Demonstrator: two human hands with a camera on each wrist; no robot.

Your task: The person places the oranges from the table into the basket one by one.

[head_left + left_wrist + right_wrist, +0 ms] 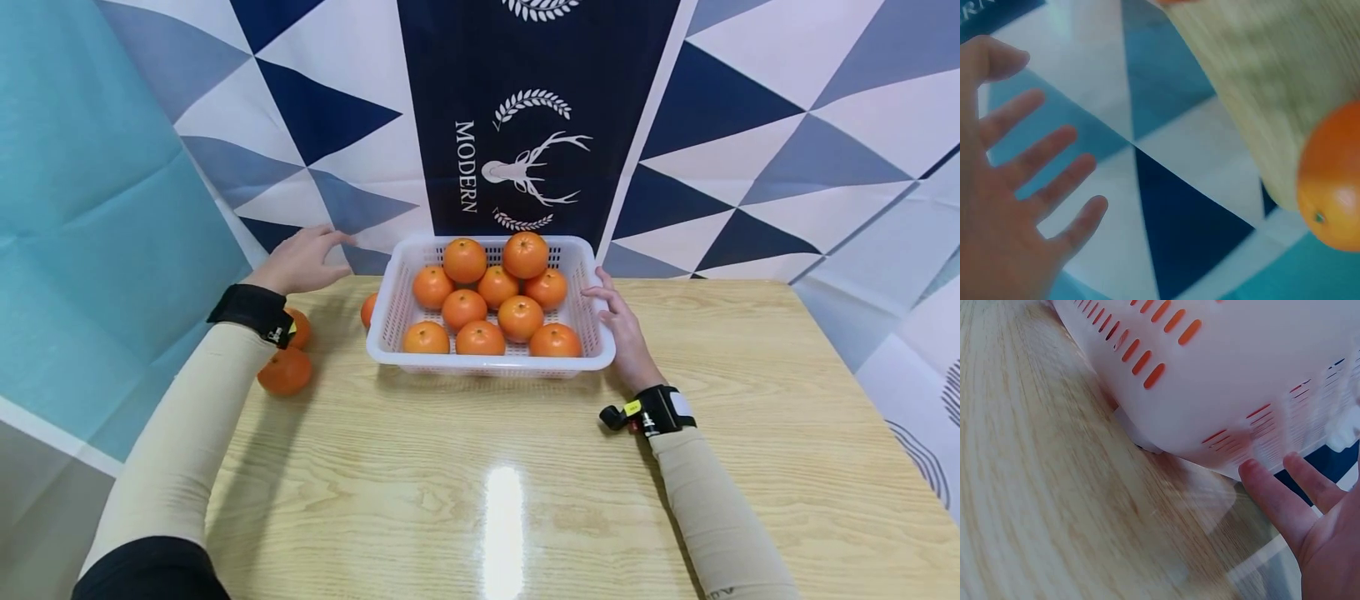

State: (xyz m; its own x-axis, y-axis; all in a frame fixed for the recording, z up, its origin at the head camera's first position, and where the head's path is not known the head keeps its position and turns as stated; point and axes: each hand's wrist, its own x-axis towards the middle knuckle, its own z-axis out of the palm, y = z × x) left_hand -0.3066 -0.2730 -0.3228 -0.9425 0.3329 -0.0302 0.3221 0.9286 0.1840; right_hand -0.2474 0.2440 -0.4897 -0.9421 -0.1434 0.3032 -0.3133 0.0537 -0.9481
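Observation:
A white plastic basket (pixel 491 362) at the back of the table holds several oranges (pixel 481 338), some stacked on others. My right hand (pixel 626 337) is at its right side, fingertips at the rim in the head view. Two nearly straight fingers (pixel 1275 497) meet the slotted outer wall in the right wrist view. My left hand (pixel 303 260) is raised left of the basket, holding nothing, its fingers spread in the left wrist view. Below that wrist, two loose oranges (pixel 285 372) lie on the table; another orange (pixel 367 310) is partly hidden by the basket's left side.
The wooden table (pixel 570 483) ends at the back against a patterned cloth (pixel 345 108) with dark and pale triangles. A teal cloth (pixel 90 208) hangs along the left. Each wrist carries a black strap (pixel 666 410).

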